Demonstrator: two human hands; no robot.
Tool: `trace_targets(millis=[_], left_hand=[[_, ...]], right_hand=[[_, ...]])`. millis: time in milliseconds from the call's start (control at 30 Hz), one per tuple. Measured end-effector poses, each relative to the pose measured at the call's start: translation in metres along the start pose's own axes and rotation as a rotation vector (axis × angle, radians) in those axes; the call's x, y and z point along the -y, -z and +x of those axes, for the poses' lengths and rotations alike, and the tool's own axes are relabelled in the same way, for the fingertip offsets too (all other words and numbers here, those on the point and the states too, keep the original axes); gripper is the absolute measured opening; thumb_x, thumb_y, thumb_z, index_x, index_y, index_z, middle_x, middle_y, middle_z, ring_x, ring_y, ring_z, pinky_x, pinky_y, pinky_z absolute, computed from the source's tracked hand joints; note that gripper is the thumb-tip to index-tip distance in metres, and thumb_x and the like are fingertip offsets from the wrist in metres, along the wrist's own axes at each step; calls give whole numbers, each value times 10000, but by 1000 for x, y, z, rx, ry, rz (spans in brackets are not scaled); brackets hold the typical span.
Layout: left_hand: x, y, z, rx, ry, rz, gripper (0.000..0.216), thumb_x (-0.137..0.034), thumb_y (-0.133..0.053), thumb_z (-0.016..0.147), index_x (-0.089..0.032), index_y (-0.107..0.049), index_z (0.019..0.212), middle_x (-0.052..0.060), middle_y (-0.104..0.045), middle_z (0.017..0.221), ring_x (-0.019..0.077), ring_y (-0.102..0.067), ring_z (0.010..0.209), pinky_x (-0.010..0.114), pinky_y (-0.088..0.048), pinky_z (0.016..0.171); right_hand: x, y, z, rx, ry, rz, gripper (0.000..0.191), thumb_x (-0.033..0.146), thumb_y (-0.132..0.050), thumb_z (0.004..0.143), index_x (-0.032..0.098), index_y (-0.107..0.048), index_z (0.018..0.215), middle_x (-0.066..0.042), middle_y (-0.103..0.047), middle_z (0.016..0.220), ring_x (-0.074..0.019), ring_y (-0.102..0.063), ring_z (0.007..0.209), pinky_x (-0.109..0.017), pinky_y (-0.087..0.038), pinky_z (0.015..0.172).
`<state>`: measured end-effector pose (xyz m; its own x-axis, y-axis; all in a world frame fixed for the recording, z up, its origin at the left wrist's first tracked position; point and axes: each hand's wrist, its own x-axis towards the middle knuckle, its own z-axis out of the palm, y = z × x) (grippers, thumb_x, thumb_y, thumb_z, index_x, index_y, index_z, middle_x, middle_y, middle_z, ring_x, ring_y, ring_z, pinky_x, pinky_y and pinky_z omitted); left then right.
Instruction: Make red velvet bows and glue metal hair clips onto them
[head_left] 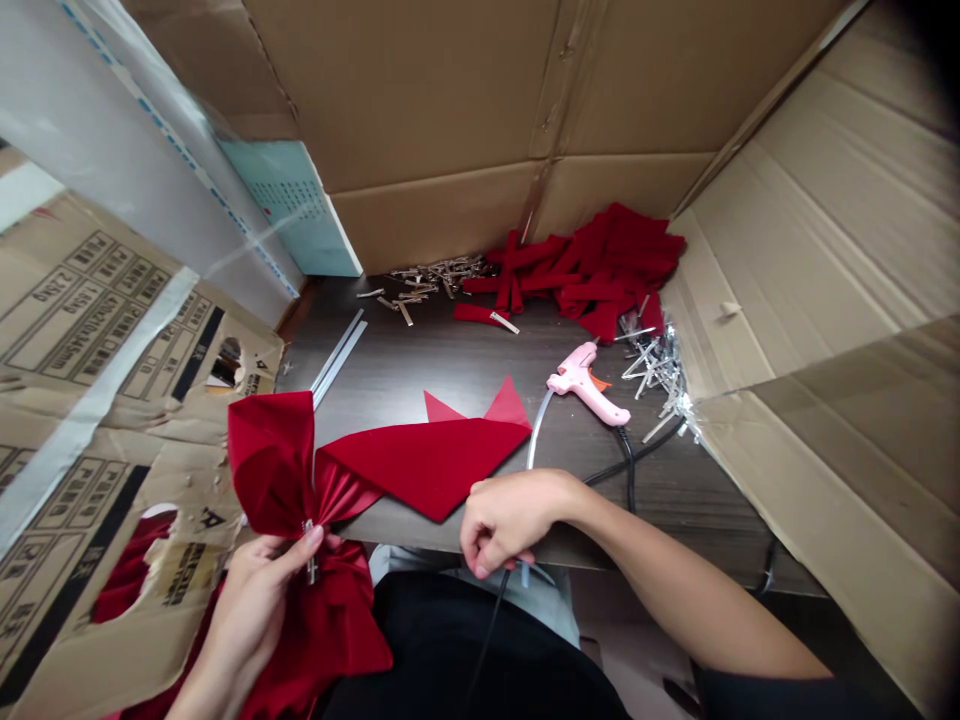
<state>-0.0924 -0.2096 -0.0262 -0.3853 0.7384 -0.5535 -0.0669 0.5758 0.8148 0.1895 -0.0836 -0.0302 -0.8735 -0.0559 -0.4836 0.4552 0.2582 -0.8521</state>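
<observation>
At the lower left, my left hand [259, 590] pinches a large red velvet bow [274, 465] at its gathered middle. A silver metal clip [310, 552] lies upright there under my thumb. My right hand [510, 515] is closed at the table's front edge, fingers curled downward; what they hold, if anything, is hidden. Behind it runs a pale glue stick [535, 435] from the back of a pink glue gun [589, 385], which lies on its side. The bow's long pointed red tail [427, 460] spreads over the table between my hands.
Red fabric strips [600, 265] are heaped at the back, beside scattered metal clips [439, 275]. Silvery twist ties [652, 365] lie at right. Two glue sticks [341, 355] rest at left. A black cable [634, 465] crosses the table. Cardboard walls [435, 90] enclose it.
</observation>
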Motion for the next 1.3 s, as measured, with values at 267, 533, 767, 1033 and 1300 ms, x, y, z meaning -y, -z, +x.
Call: trace_targets(millis=[267,533,767,1033,1300], left_hand=[[2,2,-2,11,-89,77,392,-490,-752,673,-125,-745,814,80,-744,810,244,-657,814,297,-516,761],[10,0,-8,77,-88,78,432,-320,-860,561,-114,-694,902,126,-749,937,285,-688,929,343,-552,809],[12,4,-6,-91,-126,127,387,-340,-873,524,-146,-674,792,125,-762,922,306,-698,966,330,-575,818],[21,10,1,-168,-146,90,413,-347,-864,535,-135,-639,809,119,-761,912,280,-698,970,293,-571,795],[9,12,-4,-120,-107,71,452,-492,-803,567,-135,-693,823,92,-749,820,275,-697,870,312,-559,755]], right_hand=[[2,-1,-2,-1,3,7,152,284,-589,825,160,-675,847,54,-586,576,-74,-562,434,-194,-446,528],[2,-1,0,-13,-2,24,166,268,-583,832,144,-684,877,41,-594,581,-80,-563,430,-193,-425,502],[1,-1,0,-14,-8,33,174,286,-578,830,149,-676,877,38,-596,594,-81,-569,434,-176,-415,471],[1,-1,0,-6,-12,48,171,277,-572,830,146,-671,879,34,-596,605,-82,-567,440,-176,-411,452],[-2,-2,2,3,-14,59,172,291,-565,831,155,-659,881,34,-594,608,-87,-567,442,-173,-408,431]])
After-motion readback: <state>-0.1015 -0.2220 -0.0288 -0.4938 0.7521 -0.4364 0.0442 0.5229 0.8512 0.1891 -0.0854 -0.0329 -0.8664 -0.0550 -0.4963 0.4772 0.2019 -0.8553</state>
